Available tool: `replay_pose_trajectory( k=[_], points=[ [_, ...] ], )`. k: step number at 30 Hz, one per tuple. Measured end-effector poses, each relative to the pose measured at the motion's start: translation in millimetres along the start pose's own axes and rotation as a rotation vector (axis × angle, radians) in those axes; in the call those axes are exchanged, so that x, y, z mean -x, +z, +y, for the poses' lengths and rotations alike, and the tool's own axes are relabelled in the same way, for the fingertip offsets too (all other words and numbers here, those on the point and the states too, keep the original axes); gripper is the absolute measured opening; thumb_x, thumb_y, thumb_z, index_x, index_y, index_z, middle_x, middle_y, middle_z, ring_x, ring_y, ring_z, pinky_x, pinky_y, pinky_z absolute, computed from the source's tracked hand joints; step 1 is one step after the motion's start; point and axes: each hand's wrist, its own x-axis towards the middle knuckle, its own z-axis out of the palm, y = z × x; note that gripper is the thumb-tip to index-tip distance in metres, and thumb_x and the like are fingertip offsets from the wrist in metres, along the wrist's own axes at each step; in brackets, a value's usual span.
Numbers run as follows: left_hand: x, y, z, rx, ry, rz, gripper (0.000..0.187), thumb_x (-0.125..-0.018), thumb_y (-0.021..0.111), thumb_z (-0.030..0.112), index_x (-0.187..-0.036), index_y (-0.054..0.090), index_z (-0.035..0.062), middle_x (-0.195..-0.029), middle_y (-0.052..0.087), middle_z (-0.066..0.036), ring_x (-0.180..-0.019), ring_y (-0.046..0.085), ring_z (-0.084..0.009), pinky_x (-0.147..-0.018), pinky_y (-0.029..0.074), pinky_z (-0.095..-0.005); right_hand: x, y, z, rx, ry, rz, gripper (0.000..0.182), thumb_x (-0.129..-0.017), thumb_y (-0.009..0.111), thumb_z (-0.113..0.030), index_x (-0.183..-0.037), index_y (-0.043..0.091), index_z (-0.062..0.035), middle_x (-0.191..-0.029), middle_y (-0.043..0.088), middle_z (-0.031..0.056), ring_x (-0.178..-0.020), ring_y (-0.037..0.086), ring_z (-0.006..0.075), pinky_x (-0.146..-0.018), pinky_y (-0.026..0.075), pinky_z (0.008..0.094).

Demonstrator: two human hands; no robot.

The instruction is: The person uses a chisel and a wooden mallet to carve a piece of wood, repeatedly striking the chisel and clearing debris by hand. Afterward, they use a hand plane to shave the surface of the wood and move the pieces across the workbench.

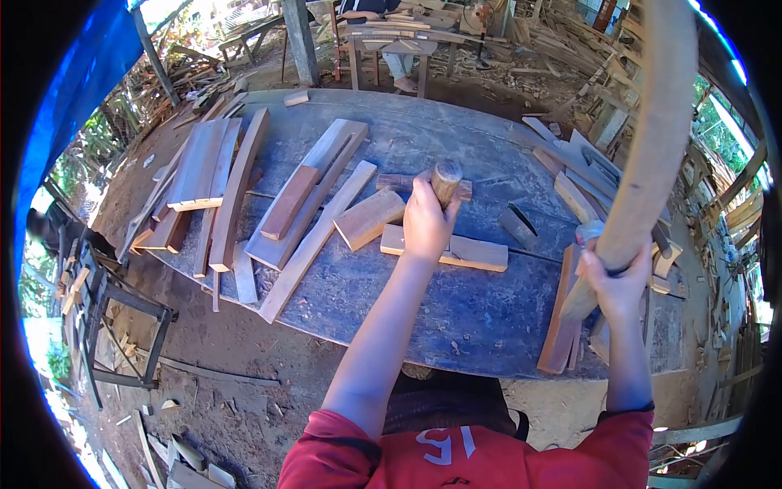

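My left hand (429,216) is closed around a short round wooden piece (447,181), held end-up above the middle of the blue worktable (358,297). Under and beside that hand lie a wooden block (370,218) and a flat wooden bar (476,253); a darker wooden piece (396,182) lies just behind. On the right, my right hand (619,281) grips a long curved wooden piece (652,138) near its lower end. The curved piece rises past the top of the view. A small pale roundish item (590,232) shows beside my right fingers, too unclear to name.
Planks and boards (204,163) lie on the table's left part, with a long strip (318,240) nearer the middle. More wood pieces (562,318) lie at the right. A person (371,10) sits at another table beyond. A frame (130,326) stands at lower left.
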Motion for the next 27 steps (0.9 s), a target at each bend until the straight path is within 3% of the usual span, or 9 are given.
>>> replay_pose_trajectory(
  k=[3, 5, 10, 14, 17, 19, 21, 23, 27],
  points=[
    [-2, 2, 0, -0.011, 0.016, 0.003, 0.041, -0.076, 0.063, 0.011, -0.104, 0.036, -0.0021, -0.089, 0.055, -0.023, -0.081, 0.058, -0.039, -0.068, 0.046, -0.0395, -5, -11, -23, 0.436, -0.281, -0.165, 0.055, -0.064, 0.074, -0.022, -0.105, 0.046, 0.0013, -0.091, 0.06, 0.0128, -0.078, 0.06, 0.0277, -0.073, 0.048, 0.0354],
    [-3, 2, 0, 0.006, 0.048, 0.019, 0.04, -0.076, 0.063, 0.011, -0.103, 0.036, -0.002, -0.088, 0.055, -0.023, -0.081, 0.058, -0.0394, -0.067, 0.046, -0.0396, -8, -16, -31, 0.609, 0.02, -0.588, 0.057, -0.063, 0.074, -0.024, -0.107, 0.046, 0.0016, -0.1, 0.057, 0.0156, -0.088, 0.058, 0.0268, -0.076, 0.046, 0.0354],
    [1, 2, -2, -0.03, 0.041, 0.004, 0.041, -0.076, 0.063, 0.01, -0.105, 0.037, -0.0021, -0.088, 0.056, -0.023, -0.079, 0.058, -0.0391, -0.068, 0.047, -0.0392, 2, -3, -13, 0.03, -0.019, 0.019, 0.062, -0.062, 0.076, -0.019, -0.112, 0.046, 0.0016, -0.106, 0.055, 0.0156, -0.1, 0.053, 0.0242, -0.084, 0.043, 0.0363],
    [1, 2, 1, -0.029, 0.066, 0.022, 0.041, -0.076, 0.063, 0.011, -0.105, 0.037, -0.0018, -0.087, 0.056, -0.023, -0.079, 0.058, -0.0397, -0.067, 0.047, -0.0395, 3, -2, -18, 0.547, -0.049, -0.421, 0.06, -0.063, 0.074, -0.022, -0.11, 0.046, 0.0009, -0.107, 0.053, 0.0229, -0.101, 0.054, 0.0273, -0.083, 0.043, 0.0353],
    [-2, 0, -2, 0.034, 0.06, 0.046, 0.04, -0.076, 0.063, 0.011, -0.104, 0.037, -0.0013, -0.086, 0.056, -0.023, -0.079, 0.057, -0.0401, -0.067, 0.047, -0.0401, -8, -16, -27, 0.564, 0.067, -0.521, 0.058, -0.063, 0.074, -0.022, -0.109, 0.046, 0.0006, -0.1, 0.055, 0.0235, -0.094, 0.057, 0.0293, -0.079, 0.044, 0.0352],
    [1, -2, -1, -0.013, 0.058, 0.016, 0.04, -0.076, 0.063, 0.011, -0.104, 0.037, -0.0012, -0.087, 0.056, -0.023, -0.078, 0.058, -0.0391, -0.066, 0.047, -0.0394, -5, -16, -13, 0.374, -0.083, -0.426, 0.058, -0.063, 0.074, -0.022, -0.109, 0.046, 0.0004, -0.091, 0.059, 0.0186, -0.084, 0.06, 0.0306, -0.076, 0.046, 0.0362],
    [1, 0, -1, -0.021, 0.004, -0.011, 0.04, -0.076, 0.063, 0.01, -0.104, 0.037, -0.0011, -0.087, 0.056, -0.022, -0.078, 0.058, -0.0375, -0.067, 0.047, -0.0383, -1, -7, -15, 0.073, -0.059, 0.002, 0.059, -0.064, 0.074, -0.022, -0.11, 0.044, 0.0008, -0.09, 0.059, 0.0171, -0.082, 0.059, 0.0315, -0.076, 0.046, 0.0367],
    [1, 2, 0, -0.003, 0.06, 0.011, 0.04, -0.076, 0.063, 0.009, -0.104, 0.037, -0.001, -0.087, 0.056, -0.022, -0.078, 0.059, -0.0373, -0.066, 0.047, -0.0379, 3, -1, -19, -0.12, 0.105, -0.034, 0.06, -0.065, 0.073, -0.022, -0.112, 0.043, 0.0006, -0.098, 0.056, 0.0193, -0.091, 0.056, 0.0313, -0.079, 0.045, 0.0358],
    [1, 4, -1, 0.006, 0.103, 0.035, 0.04, -0.076, 0.063, 0.009, -0.105, 0.037, -0.0011, -0.086, 0.056, -0.022, -0.077, 0.059, -0.0374, -0.066, 0.047, -0.0378, 1, -9, -16, 0.708, -0.192, -0.508, 0.057, -0.066, 0.073, -0.023, -0.11, 0.044, -0.001, -0.095, 0.056, 0.0212, -0.09, 0.058, 0.0334, -0.076, 0.046, 0.0366]
  ],
)
